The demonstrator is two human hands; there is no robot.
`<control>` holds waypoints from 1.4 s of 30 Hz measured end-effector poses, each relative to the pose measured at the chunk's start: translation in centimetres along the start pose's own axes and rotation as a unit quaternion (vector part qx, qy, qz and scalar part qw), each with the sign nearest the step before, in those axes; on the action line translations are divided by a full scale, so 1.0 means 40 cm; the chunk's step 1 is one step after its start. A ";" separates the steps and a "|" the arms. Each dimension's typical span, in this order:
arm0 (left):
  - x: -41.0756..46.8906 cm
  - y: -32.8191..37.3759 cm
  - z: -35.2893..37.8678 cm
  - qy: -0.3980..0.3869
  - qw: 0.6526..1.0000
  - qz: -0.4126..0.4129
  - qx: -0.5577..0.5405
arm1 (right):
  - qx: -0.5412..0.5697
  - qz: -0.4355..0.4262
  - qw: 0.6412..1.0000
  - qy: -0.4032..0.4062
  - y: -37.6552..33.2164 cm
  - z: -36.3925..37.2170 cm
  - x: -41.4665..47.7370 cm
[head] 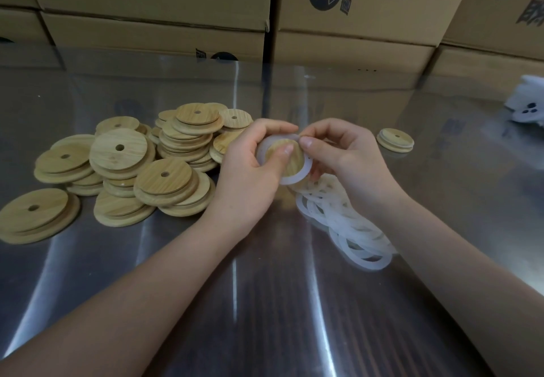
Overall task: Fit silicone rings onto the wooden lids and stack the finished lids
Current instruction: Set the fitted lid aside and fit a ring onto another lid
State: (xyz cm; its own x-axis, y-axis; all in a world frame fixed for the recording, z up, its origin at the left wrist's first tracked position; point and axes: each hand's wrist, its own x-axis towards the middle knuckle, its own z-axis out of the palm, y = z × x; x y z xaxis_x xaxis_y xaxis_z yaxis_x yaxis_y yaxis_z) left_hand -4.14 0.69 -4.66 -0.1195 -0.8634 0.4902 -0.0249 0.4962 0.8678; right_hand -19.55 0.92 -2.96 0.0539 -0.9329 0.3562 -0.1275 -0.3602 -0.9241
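Above the shiny metal table (265, 303), the person holds one wooden lid (287, 156) between both hands, raised off the surface. The left hand (253, 167) curls around the lid's left edge, its thumb pressed flat on the wood face. The right hand (344, 159) pinches the white silicone ring (297, 178) at the lid's upper right rim with thumb and forefinger closed on it; the ring lies around the lid, showing as a white band along the lower right and upper left edge.

Left of the held lid, a loose pile of bare wooden lids (141, 164) spreads over the table, each with a small centre hole. Just below and right of the held lid, partly under the right wrist, lies a heap of silicone rings (350, 223). Right of the held lid, well apart, stands a short stack of finished lids (395, 140). Behind it all, cardboard boxes (353, 23) form a wall. A white crumpled object (527, 103) sits at the far right edge; what it is cannot be told.
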 end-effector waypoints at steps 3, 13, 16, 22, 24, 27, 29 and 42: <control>0.000 0.001 -0.001 0.010 1.000 -0.006 -0.019 | 0.030 0.030 0.999 -0.011 0.000 0.000 0.002; -0.003 0.012 -0.007 0.049 0.997 0.000 -0.057 | 0.117 0.069 0.990 -0.048 -0.005 0.011 -0.005; -0.003 0.015 -0.004 0.051 0.998 0.016 -0.028 | 0.095 0.042 0.994 -0.028 0.000 0.013 -0.006; -0.006 0.015 -0.002 0.063 0.989 0.052 0.121 | -0.007 -0.035 0.999 -0.017 0.005 -0.002 0.000; -0.009 0.017 0.001 0.063 0.981 0.067 0.172 | -0.028 -0.055 0.998 -0.019 0.003 -0.007 0.003; -0.010 0.021 0.004 0.071 0.961 0.098 0.249 | -0.059 -0.069 0.996 -0.016 0.001 -0.012 0.005; -0.010 0.021 0.004 0.072 0.952 0.112 0.276 | -0.081 -0.076 0.994 -0.013 0.003 -0.014 0.004; 0.000 -0.002 0.001 0.083 0.945 0.180 0.262 | -0.077 -0.104 0.991 0.037 -0.008 -0.010 -0.003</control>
State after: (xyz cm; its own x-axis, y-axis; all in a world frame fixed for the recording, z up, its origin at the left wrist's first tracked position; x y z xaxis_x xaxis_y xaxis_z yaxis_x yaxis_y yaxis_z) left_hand -4.19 0.63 -4.74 -0.0586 -0.6104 0.7899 -0.5043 0.7010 0.5042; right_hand -19.91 1.13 -2.64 0.0228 -0.8337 0.5517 -0.2703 -0.5364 -0.7995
